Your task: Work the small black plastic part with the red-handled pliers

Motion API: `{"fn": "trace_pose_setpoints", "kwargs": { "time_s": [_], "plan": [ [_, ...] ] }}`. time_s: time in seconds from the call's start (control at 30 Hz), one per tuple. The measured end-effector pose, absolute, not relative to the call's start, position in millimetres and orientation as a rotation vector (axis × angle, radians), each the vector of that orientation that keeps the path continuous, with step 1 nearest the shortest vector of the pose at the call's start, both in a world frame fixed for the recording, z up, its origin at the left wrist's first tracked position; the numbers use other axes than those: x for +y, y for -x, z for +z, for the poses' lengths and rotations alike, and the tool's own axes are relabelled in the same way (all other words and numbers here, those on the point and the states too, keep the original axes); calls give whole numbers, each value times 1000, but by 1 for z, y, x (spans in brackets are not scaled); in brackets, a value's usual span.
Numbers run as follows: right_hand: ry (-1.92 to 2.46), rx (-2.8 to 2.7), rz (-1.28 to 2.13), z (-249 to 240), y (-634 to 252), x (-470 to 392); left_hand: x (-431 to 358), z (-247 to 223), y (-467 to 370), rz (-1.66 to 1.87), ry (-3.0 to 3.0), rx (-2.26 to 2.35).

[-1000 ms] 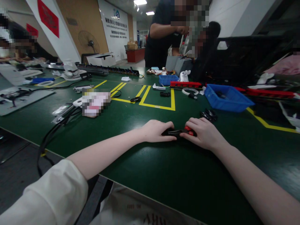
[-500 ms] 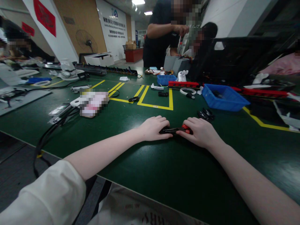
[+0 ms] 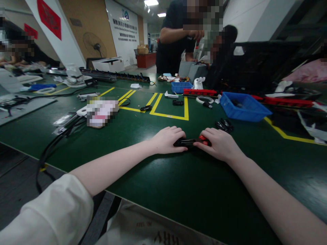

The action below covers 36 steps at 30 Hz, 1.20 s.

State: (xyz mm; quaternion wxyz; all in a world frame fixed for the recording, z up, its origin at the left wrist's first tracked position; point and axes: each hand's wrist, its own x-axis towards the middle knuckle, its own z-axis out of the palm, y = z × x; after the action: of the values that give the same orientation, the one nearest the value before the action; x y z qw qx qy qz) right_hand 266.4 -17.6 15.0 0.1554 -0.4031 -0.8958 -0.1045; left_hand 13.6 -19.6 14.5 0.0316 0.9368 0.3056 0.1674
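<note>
My left hand is closed around a small black part, held low over the green table; most of it is hidden by the fingers. My right hand grips red-handled pliers, whose dark metal jaws point left and meet the black part between the two hands. Whether the jaws are clamped on it is too dark to tell. Just beyond my right hand lies a pile of several small black parts. Another black piece sits inside the yellow taped square, and one more lies to its left.
A blue bin stands at the right, with a smaller blue bin farther back. Phones and black cables lie at the left of the green table. A co-worker stands across the table.
My right hand has shifted very slightly to the right with the pliers. My left hand stays in place with the black part.
</note>
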Motion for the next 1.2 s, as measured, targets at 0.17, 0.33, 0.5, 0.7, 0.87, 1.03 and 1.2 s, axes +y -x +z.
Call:
{"fn": "trace_pose_setpoints", "kwargs": {
  "time_s": [0.17,0.33,0.5,0.7,0.87,1.03,1.2],
  "plan": [
    [1150,-2551,-255,19,-264,-21,-23,18,-14,515,-2881,935],
    [1147,-2544,-259,20,-260,-23,-23,18,-14,522,-2881,933],
    [1115,-2543,-274,19,-259,-23,-22,17,-15,501,-2877,939],
    [1117,-2554,-268,18,-258,-23,-22,17,-16,456,-2902,950],
    [1105,-2554,-266,18,-258,-24,-22,17,-16,417,-2867,998],
    [1098,-2543,-273,18,-258,-24,-23,18,-16,399,-2818,999],
    [1109,-2541,-258,19,-257,-24,-22,19,-16,402,-2800,990]
  ]
}}
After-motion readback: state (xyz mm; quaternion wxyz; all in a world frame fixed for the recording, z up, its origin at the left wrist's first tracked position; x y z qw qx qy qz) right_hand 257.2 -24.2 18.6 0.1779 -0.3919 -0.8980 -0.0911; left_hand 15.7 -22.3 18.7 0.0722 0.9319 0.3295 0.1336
